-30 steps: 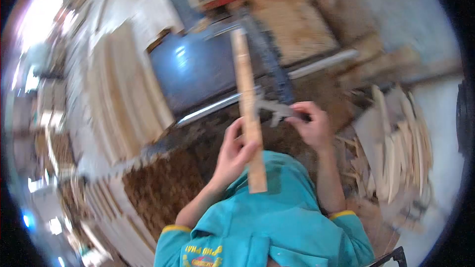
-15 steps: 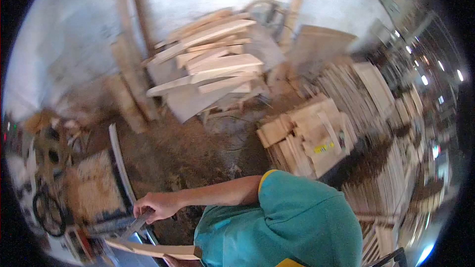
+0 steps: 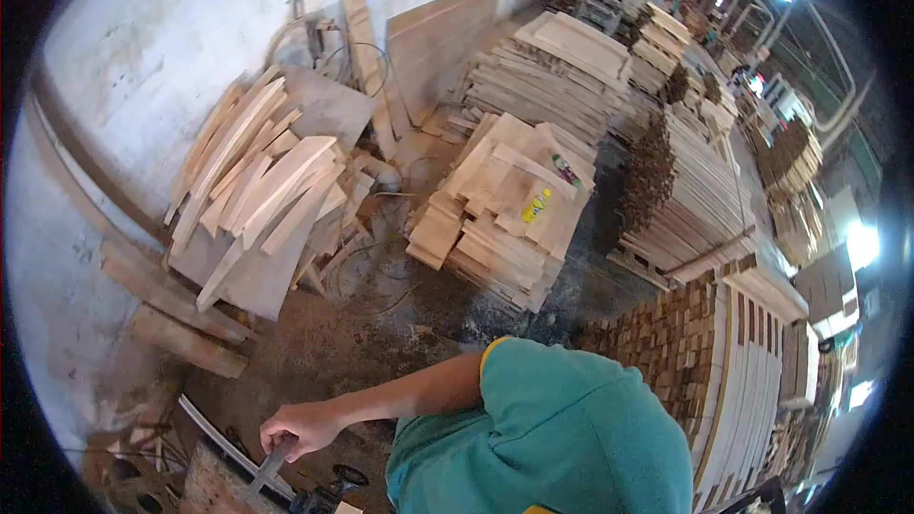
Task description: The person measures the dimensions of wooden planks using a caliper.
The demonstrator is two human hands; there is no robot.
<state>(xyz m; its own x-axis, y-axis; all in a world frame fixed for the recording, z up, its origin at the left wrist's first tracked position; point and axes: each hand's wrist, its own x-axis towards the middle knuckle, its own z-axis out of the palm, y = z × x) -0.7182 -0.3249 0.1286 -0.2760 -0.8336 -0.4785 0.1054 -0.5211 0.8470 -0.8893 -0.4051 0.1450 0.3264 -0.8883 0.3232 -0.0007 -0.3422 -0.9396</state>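
Note:
My right hand [image 3: 303,428] reaches out from the turquoise sleeve at lower left. Its fingers are wrapped round a grey flat bar [image 3: 268,474], which slants down to the worn surface of a machine [image 3: 211,484]. Beside the bar runs a long, pale curved strip [image 3: 224,441]. The tip of a light wooden piece [image 3: 348,508] shows at the bottom edge. My left hand is outside the frame.
Curved boards [image 3: 276,176] lie piled near the wall. A stack of flat boards [image 3: 486,190] carries a yellow-labelled bottle [image 3: 537,206] and a dark bottle [image 3: 566,169]. Taller wood stacks [image 3: 700,190] stand at right.
The view has swung to the right, so the wood piles appear farther left. My left hand and most of the board near it have left the frame. My right hand still grips the bar.

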